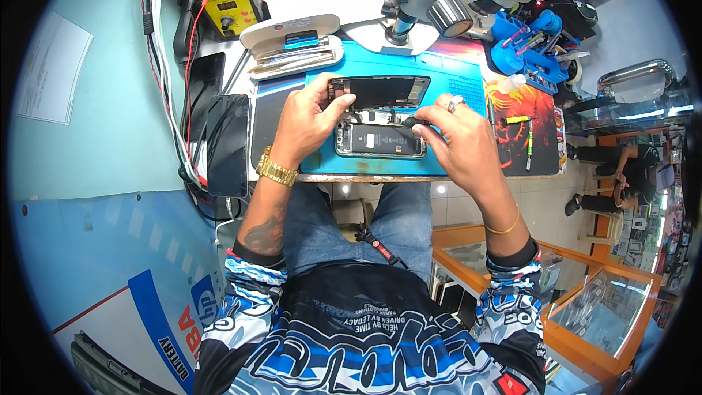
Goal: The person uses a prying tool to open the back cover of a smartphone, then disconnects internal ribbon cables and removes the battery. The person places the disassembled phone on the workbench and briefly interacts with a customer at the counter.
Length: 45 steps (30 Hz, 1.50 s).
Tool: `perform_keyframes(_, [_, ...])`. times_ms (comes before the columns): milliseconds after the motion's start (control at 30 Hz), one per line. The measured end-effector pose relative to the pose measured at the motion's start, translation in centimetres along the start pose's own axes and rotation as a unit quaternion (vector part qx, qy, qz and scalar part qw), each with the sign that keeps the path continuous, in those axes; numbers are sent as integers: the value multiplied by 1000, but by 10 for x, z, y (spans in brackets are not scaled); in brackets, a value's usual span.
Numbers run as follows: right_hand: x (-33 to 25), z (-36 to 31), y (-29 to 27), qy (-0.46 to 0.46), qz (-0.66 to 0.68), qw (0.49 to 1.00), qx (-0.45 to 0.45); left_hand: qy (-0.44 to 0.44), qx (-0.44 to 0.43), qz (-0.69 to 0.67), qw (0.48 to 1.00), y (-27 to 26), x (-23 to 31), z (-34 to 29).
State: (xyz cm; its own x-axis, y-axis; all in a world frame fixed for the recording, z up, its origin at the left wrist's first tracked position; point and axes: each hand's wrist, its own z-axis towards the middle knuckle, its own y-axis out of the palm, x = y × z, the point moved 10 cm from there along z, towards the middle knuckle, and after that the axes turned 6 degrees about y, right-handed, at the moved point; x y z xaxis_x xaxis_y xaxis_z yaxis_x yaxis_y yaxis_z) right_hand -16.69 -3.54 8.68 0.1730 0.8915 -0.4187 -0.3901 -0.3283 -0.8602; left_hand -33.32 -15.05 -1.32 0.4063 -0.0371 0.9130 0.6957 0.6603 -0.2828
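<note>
An opened smartphone lies on a blue work mat (322,161), its battery and inner parts bare in the phone body (387,140). My left hand (311,117) is closed on the left end of the phone screen (387,91), thumb in front. The screen is raised and tilted above the body's far edge. My right hand (462,135) is at the body's right end, thumb and fingers pinched. Something small and dark shows at those fingertips, over the phone's upper right part; its kind is too small to make out.
A microscope (450,16) stands behind the mat. An open pen case (296,51) lies back left, near a yellow power unit (230,11). Another dark phone (227,139) lies left. Screwdrivers (529,143) lie right, below a blue tool holder (530,44). A person (629,179) sits far right.
</note>
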Motion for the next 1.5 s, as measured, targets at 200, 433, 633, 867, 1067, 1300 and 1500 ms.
perform_keyframes(200, [5,1,7,0,-5,1000,-5,-8,-1,-2,1000,0,-1,-1])
perform_keyframes(433, [6,3,8,1,-1,1000,-10,11,9,5,1000,-2,1,1])
perform_keyframes(633, [5,5,9,8,-1,1000,-20,20,15,12,1000,-3,2,0])
perform_keyframes(867, [4,6,10,3,-5,1000,-18,0,2,16,1000,-2,2,-1])
perform_keyframes(1067, [1,7,11,-10,-7,1000,-25,5,4,19,1000,-3,1,0])
perform_keyframes(1300, [-13,27,29,-27,-89,993,-75,5,3,15,1000,-2,-4,1])
perform_keyframes(1500, [-26,33,34,-77,-98,988,-88,34,23,3,999,-2,-3,0])
